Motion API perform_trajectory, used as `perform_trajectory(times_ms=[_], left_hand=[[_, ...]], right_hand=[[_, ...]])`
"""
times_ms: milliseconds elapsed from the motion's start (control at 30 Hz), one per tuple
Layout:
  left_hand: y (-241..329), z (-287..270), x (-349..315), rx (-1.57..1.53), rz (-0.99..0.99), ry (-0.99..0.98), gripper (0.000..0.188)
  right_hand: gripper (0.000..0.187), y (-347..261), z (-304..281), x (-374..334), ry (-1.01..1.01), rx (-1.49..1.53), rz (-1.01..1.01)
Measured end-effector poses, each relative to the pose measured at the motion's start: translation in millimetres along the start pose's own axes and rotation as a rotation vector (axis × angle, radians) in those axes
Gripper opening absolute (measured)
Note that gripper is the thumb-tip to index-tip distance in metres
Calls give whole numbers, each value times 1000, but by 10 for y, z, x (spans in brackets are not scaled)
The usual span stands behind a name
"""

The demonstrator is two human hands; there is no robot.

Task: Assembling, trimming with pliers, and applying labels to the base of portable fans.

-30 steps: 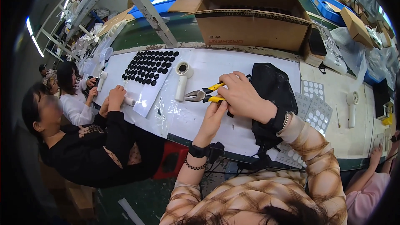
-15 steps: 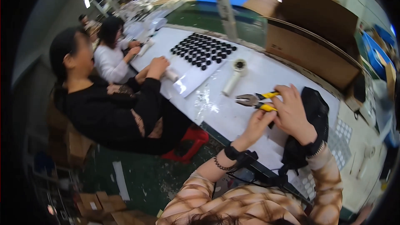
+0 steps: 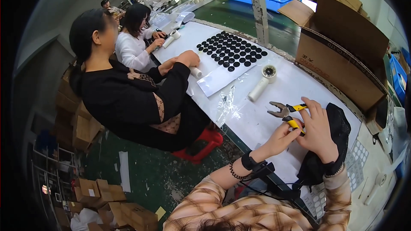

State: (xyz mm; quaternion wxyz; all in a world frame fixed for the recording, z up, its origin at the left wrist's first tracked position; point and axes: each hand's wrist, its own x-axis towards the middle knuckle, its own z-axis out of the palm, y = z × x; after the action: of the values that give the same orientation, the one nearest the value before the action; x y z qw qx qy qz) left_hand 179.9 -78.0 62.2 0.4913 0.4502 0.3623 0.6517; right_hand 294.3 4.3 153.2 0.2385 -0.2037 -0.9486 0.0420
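Matte black discs (image 3: 231,54) in rows; white plastic fan (image 3: 259,89), round head; steel pliers (image 3: 283,112) above white tabletop (image 3: 252,117), jaws gaping wider than a second ago, nose left, long axis sideways; left hand (image 3: 280,139) pinching lower yellow-black grip; right hand (image 3: 317,131) holding both grips; crumpled black bag (image 3: 339,122)

A head-worn fisheye looks down across the worktable (image 3: 256,120).

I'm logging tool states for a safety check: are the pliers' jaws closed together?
No, the pliers are open, with their metal jaws parted and their yellow-and-black handles spread apart.
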Motion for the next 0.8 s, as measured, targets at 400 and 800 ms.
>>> perform_trajectory(times_ms=[400,800], left_hand=[[40,83,-83,67,-28,75,24],[156,-33,-139,179,-148,56,22]], right_hand=[[30,32,122,-85,87,77,-84],[31,-128,464,-371,19,689,274]])
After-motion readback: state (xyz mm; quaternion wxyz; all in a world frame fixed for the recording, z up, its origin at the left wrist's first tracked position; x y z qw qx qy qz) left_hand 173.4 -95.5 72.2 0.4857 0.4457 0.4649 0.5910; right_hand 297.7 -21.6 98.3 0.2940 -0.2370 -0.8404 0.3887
